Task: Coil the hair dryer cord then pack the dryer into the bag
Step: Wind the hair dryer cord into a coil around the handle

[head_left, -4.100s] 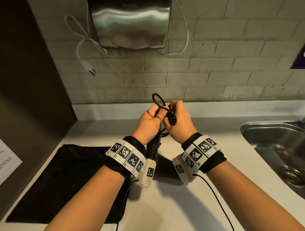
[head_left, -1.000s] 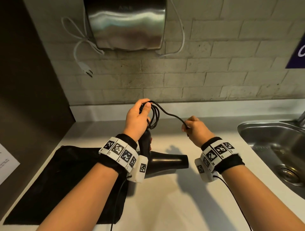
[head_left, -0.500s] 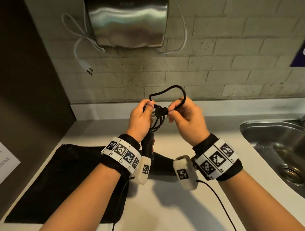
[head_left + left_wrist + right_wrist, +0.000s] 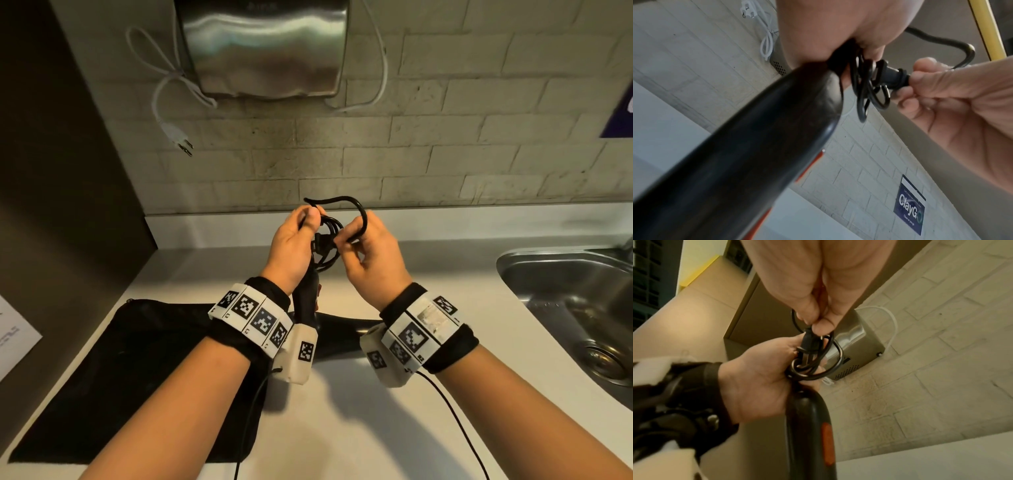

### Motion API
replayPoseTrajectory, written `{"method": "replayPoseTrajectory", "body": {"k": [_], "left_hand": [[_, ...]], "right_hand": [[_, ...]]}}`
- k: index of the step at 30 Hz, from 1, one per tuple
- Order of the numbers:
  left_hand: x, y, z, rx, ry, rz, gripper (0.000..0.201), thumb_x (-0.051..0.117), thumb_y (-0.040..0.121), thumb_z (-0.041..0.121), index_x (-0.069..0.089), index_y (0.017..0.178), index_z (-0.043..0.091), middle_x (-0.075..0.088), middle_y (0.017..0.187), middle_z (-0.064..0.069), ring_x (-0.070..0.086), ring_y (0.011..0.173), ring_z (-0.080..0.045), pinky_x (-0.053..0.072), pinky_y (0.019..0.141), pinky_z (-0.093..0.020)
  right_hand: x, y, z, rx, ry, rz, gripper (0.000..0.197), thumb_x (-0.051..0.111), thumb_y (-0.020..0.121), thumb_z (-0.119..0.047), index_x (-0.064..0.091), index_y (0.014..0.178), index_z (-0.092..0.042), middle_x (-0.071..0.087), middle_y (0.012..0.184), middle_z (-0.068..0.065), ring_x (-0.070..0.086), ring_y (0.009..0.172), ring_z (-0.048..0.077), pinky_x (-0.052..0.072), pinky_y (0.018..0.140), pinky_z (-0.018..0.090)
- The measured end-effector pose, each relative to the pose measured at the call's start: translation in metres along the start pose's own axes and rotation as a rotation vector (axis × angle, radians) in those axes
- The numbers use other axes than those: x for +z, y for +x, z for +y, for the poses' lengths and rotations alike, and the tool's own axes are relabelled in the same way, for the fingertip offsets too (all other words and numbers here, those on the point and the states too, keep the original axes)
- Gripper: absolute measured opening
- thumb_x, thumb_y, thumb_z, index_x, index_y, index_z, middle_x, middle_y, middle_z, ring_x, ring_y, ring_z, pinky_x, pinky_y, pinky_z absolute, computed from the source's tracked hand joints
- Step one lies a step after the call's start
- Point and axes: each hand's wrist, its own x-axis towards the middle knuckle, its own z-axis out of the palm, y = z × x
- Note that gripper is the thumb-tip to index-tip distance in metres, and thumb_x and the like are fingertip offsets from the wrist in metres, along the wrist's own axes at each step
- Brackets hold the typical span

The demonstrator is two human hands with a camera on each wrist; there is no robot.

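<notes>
My left hand (image 4: 305, 226) grips the coiled black cord (image 4: 327, 240) at the top of the hair dryer's handle (image 4: 306, 301). The dryer's black barrel (image 4: 342, 330) shows below my wrists, pointing right. My right hand (image 4: 347, 240) pinches the cord's plug (image 4: 889, 76) between thumb and fingers, and its prongs poke into the coil (image 4: 864, 87). A last loop of cord (image 4: 356, 209) arches above both hands. In the right wrist view the plug (image 4: 807, 341) crosses the coil (image 4: 818, 368) above the handle (image 4: 807, 426), which has an orange switch (image 4: 827, 444). The flat black bag (image 4: 137, 359) lies on the counter at the left.
A steel sink (image 4: 565, 308) is sunk into the white counter (image 4: 342, 428) at the right. A metal hand dryer (image 4: 263, 48) hangs on the brick wall with its white plug (image 4: 178, 137) dangling. A dark panel bounds the left side. Thin sensor wires trail from both wristbands.
My right hand, out to the right a second ago with the cord stretched, has come back to the left hand. The plug now sits against the coil and the free loop is smaller.
</notes>
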Motion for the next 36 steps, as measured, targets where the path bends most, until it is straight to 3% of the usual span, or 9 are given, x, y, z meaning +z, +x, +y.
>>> {"method": "replayPoseTrajectory", "body": {"k": [6,8,14,17,20,24,27,32,36], "left_hand": [[0.007,-0.001,0.004,-0.017,0.065,0.012,0.021,0.044,0.094,0.033,0.054,0.078,0.041,0.053,0.119,-0.018,0.051,0.104,-0.017,0.036,0.089,-0.026],[0.009,0.000,0.002,-0.007,0.090,0.002,0.022,0.043,0.094,0.027,0.053,0.079,0.039,0.055,0.114,-0.016,0.050,0.101,-0.016,0.036,0.088,-0.025],[0.007,-0.004,0.003,0.044,0.094,-0.036,0.023,0.042,0.095,0.022,0.053,0.076,0.030,0.056,0.075,0.011,0.052,0.073,0.002,0.038,0.062,0.000],[0.008,-0.007,0.005,0.069,0.095,-0.032,0.024,0.042,0.095,0.023,0.055,0.075,0.029,0.056,0.075,0.009,0.052,0.068,0.005,0.039,0.063,-0.003],[0.009,-0.012,0.006,0.050,0.050,-0.084,0.023,0.042,0.095,0.024,0.059,0.079,0.027,0.059,0.077,0.008,0.055,0.067,0.007,0.040,0.063,-0.004],[0.012,-0.017,0.006,0.044,0.034,-0.184,0.021,0.042,0.095,0.025,0.060,0.084,0.028,0.062,0.081,0.007,0.058,0.080,-0.002,0.044,0.078,-0.016],[0.013,-0.017,0.007,0.060,0.053,-0.178,0.023,0.041,0.095,0.024,0.059,0.081,0.029,0.061,0.063,0.017,0.056,0.061,0.006,0.041,0.061,-0.009],[0.015,-0.018,0.005,-0.018,-0.079,-0.181,0.036,0.040,0.095,0.027,0.063,0.067,0.030,0.054,0.047,0.013,0.046,0.045,0.000,0.037,0.047,-0.017],[0.016,-0.015,0.009,-0.122,-0.221,-0.116,0.037,0.033,0.098,0.026,0.048,0.065,0.020,0.048,0.044,0.009,0.040,0.040,-0.003,0.035,0.040,-0.015]], "right_hand": [[0.002,0.001,-0.003,-0.034,-0.224,-0.105,0.014,0.052,0.077,0.007,0.056,0.088,0.001,0.047,0.089,0.013,0.051,0.067,0.018,0.047,0.063,0.026],[0.006,0.002,-0.004,-0.106,-0.323,-0.109,0.015,0.048,0.078,0.001,0.057,0.089,0.000,0.052,0.087,0.017,0.055,0.069,0.030,0.051,0.061,0.041],[0.003,0.004,0.003,-0.197,-0.424,-0.093,0.006,0.056,0.074,-0.003,0.058,0.076,-0.008,0.059,0.074,0.013,0.052,0.065,0.031,0.048,0.058,0.044],[0.002,0.002,0.000,-0.171,-0.353,-0.069,0.010,0.062,0.073,-0.001,0.056,0.079,-0.006,0.057,0.073,0.008,0.050,0.066,0.020,0.045,0.061,0.032],[-0.004,0.009,0.002,0.124,-0.185,0.002,0.028,0.069,0.074,-0.013,0.043,0.086,-0.011,0.043,0.072,-0.008,0.041,0.063,0.003,0.034,0.056,0.015],[-0.008,0.014,0.003,0.153,-0.122,-0.176,0.045,0.059,0.077,-0.006,0.039,0.117,-0.004,0.056,0.108,0.011,0.056,0.095,0.020,0.048,0.082,0.028],[-0.007,0.017,0.002,0.173,-0.132,-0.314,0.051,0.048,0.082,0.000,0.033,0.131,-0.008,0.065,0.099,0.014,0.063,0.085,0.025,0.052,0.077,0.032],[-0.023,0.017,0.002,0.205,-0.137,-0.430,0.029,0.053,0.084,-0.011,0.047,0.113,-0.009,0.066,0.086,0.017,0.063,0.076,0.030,0.053,0.071,0.042],[-0.040,0.008,0.009,0.246,-0.009,-0.496,0.018,0.055,0.087,-0.021,0.048,0.102,-0.012,0.064,0.086,0.012,0.060,0.076,0.023,0.050,0.074,0.031]]}}
